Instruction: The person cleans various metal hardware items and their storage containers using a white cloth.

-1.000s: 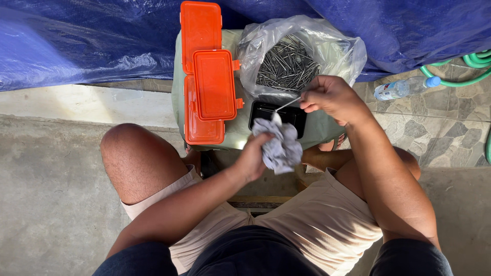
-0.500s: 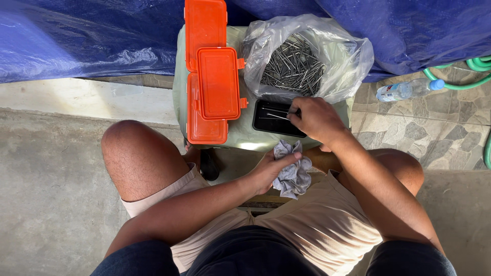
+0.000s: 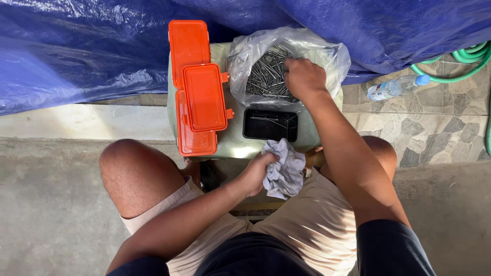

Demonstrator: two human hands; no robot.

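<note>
Nails (image 3: 266, 76) fill a clear plastic bag (image 3: 245, 51) that stands open at twelve o'clock on the small pale worktop (image 3: 238, 145), and the right hand (image 3: 304, 76) is down inside the mouth of that bag, its fingers curled together over the heap; whether a nail is already pinched between them cannot be told, since the back of the hand hides the tips. The left hand (image 3: 255, 171) sits at six o'clock, just off the worktop's near edge and over the lap, clamped around a crumpled grey rag (image 3: 286, 171). Between the two hands lies a shallow black tray (image 3: 271, 125) with a few nails lying flat in it, touching the near side of the bag. At nine o'clock an orange plastic case (image 3: 197, 102) lies open, a smaller orange lid or box resting on top of it. Blue tarpaulin (image 3: 76, 56) hangs behind, and a green hose (image 3: 460, 64) and a plastic bottle (image 3: 391, 88) lie on the paving at two o'clock. Judging from this layout, the step in hand is picking a nail from the bag; the next move would call for lifting a single one free of the tangle and bringing it back to the rag without snagging the thin plastic.
</note>
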